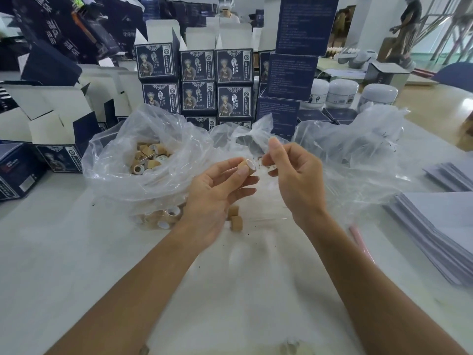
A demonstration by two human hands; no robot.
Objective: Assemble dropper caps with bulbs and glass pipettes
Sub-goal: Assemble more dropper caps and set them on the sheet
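Two parts are up in the air over the bench (76, 265), one per hand, approx. mid-scene. The left hand (217, 193) pinches a tan dropper cap (247, 167) between thumb and fingertips, its open white-lined mouth turned right toward the other hand. The right hand (294, 175) pinches a small clear piece (268, 167), prob. the bulb or the pipette top; too blurred and see-through to say which. The two parts are just beside each other, not yet joined.

Judgement on the step: this looks like the mating move. Line up the clear piece square w/ the cap's mouth before pushing, keep the cap's axis level, and press straight in, no twist off-axis, since glass could chip at the rim if it goes in crooked. The left grip sits on the cap's side wall and leaves the mouth free, which is right.

Pose: the left palm faces up and inward, fingers curled around the cap from below, forearm coming from near-left. The right hand is raised w/ index tip uppermost, wrist bent, forearm from near-right.

More caps fill the clear bag (143, 160) at far left, and a few loose caps (235, 217) stand on the bench just below the left wrist. Crumpled clear plastic (358, 155) lies to the right, behind the right hand.
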